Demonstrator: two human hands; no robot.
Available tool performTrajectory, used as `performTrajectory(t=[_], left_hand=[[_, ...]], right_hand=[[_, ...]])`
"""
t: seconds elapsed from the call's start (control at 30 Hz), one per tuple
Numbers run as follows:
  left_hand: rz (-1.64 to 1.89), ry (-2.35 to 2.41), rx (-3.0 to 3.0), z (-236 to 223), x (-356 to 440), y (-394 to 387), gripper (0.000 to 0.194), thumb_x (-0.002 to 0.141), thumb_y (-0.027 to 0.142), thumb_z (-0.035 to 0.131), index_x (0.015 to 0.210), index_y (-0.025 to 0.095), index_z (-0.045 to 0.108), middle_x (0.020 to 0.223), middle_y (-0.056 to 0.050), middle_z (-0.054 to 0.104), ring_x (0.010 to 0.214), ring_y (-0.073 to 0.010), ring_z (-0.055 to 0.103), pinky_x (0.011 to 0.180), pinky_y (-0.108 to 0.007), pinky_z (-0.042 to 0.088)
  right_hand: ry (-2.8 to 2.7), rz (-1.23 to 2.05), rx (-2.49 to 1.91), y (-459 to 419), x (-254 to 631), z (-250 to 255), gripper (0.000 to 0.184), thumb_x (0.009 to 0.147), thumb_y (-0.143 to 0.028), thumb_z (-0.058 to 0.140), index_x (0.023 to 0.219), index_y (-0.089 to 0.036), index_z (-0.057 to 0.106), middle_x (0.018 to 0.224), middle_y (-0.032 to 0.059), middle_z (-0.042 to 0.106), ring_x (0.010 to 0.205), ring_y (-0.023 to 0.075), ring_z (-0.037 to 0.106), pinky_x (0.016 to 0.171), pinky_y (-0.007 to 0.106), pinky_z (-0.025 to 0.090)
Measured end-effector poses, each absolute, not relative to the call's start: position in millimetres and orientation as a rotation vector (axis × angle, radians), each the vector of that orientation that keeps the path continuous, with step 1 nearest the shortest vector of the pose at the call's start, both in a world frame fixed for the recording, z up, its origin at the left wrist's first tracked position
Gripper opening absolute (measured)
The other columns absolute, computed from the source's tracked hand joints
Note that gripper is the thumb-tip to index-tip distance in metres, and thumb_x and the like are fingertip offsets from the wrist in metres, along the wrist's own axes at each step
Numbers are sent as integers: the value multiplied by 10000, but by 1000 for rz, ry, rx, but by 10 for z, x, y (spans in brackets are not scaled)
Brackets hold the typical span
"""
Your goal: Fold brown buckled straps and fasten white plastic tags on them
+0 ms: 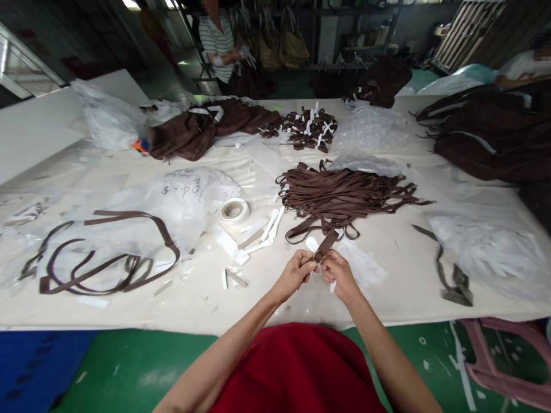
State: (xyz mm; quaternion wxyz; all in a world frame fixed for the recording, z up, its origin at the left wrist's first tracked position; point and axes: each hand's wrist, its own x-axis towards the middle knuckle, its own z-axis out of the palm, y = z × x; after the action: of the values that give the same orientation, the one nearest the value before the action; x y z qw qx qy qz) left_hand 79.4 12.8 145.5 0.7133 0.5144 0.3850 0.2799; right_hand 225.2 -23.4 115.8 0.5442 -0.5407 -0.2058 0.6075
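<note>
**Left hand (297, 271) and right hand (340, 274) pinch a brown strap (329, 241) at its buckle (318, 256)**

The strap is held near the middle of the counter's (193, 307) near edge, both hands closed with thumbs and fingers nipping it on either side of the buckle. A white strip (333, 286) shows below the right hand. Just beyond, toward the counter's far edge, lies a pile of brown straps (344, 192). Left of the hands are a roll of white tape (235, 220) and scattered white pieces (267, 226). Loose straps (166, 232) curl toward the near left corner; a dark strap (460, 287) lies folded toward the near right corner, beside clear plastic (486, 252). Along the far edge are brown bags (185, 132) and a heap of white-tabbed brown pieces (312, 129). More dark bags (486, 129) crowd the right edge. Beyond the far edge stands a person in a striped shirt (218, 46).
</note>
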Motion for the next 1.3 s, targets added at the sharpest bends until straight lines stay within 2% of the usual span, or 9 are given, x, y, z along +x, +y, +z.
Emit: performTrajectory(t=[0.1, 0.27, 0.6, 0.7, 0.77, 0.83, 0.93, 1.1, 1.3], left_hand=[[648, 840, 1104, 1436, 799, 132, 506, 769, 480, 710, 1107, 187, 472, 764, 21, 631, 499, -66, 423, 483, -207, 316], [603, 876, 1218, 1463, 754, 148, 391, 807, 495, 664, 946, 178, 483, 723, 19, 615, 485, -58, 406, 468, -202, 304], [688, 1044, 1340, 1336, 790, 161, 350, 760, 469, 707, 867, 178, 543, 675, 57, 535, 493, -64, 427, 473, -205, 349], [749, 1116, 1379, 1294, 778, 179, 269, 772, 401, 688, 830, 185, 540, 693, 51, 536, 538, -78, 453, 502, -208, 385], [774, 1153, 1414, 1281, 766, 184, 187, 785, 332, 659, 819, 186, 547, 714, 38, 568, 593, -97, 495, 549, -215, 422], [790, 1180, 1454, 1280, 762, 179, 116, 796, 272, 631, 835, 190, 558, 759, 19, 613, 685, -126, 557, 632, -234, 465], [791, 1185, 1523, 1291, 776, 157, 128, 787, 209, 621, 890, 208, 545, 835, 7, 666, 811, -160, 616, 762, -272, 487], [756, 1176, 1621, 1306, 785, 124, 226, 787, 159, 586, 974, 243, 492, 848, 19, 702, 788, -169, 645, 781, -286, 473], [676, 1293, 1869, 1322, 760, 117, 190, 844, 184, 543, 1003, 263, 473, 837, 30, 702, 760, -170, 671, 741, -268, 479]], right_hand=[[-495, 1453, -1242, -269, 2192, 1165, 295, 629, -403, 682, 776, -215, 509, 565, -78, 492, 380, 19, 208, 383, 187, 129], [-583, 1460, -1296, -327, 2216, 1148, 337, 646, -466, 725, 756, -194, 559, 519, -87, 449, 375, 20, 202, 380, 194, 104], [-669, 1526, -1322, -408, 2280, 1118, 421, 650, -557, 720, 789, -187, 575, 554, -89, 443, 389, 23, 212, 385, 193, 138], [-813, 1493, -1402, -499, 2279, 1103, 424, 699, -600, 667, 760, -191, 578, 585, -63, 467, 404, 49, 289, 384, 207, 191], [-984, 1349, -1460, -552, 2284, 1123, 383, 747, -572, 639, 722, -192, 601, 622, -26, 506, 477, 92, 414, 420, 224, 300], [-1130, 1133, -1448, -583, 2285, 1170, 331, 783, -507, 640, 686, -191, 628, 750, 29, 578, 647, 141, 538, 546, 246, 429], [-1165, 1029, -1318, -583, 2268, 1253, 291, 820, -429, 648, 661, -186, 634, 1004, 85, 645, 835, 174, 592, 711, 271, 490], [-921, 1258, -1144, -535, 2181, 1277, 251, 841, -431, 669, 920, -193, 684, 813, 28, 681, 787, 167, 624, 782, 301, 507], [-662, 1216, -1296, -475, 2060, 1219, 344, 746, -511, 707, 808, -181, 632, 667, 12, 663, 556, 138, 590, 555, 266, 507]])
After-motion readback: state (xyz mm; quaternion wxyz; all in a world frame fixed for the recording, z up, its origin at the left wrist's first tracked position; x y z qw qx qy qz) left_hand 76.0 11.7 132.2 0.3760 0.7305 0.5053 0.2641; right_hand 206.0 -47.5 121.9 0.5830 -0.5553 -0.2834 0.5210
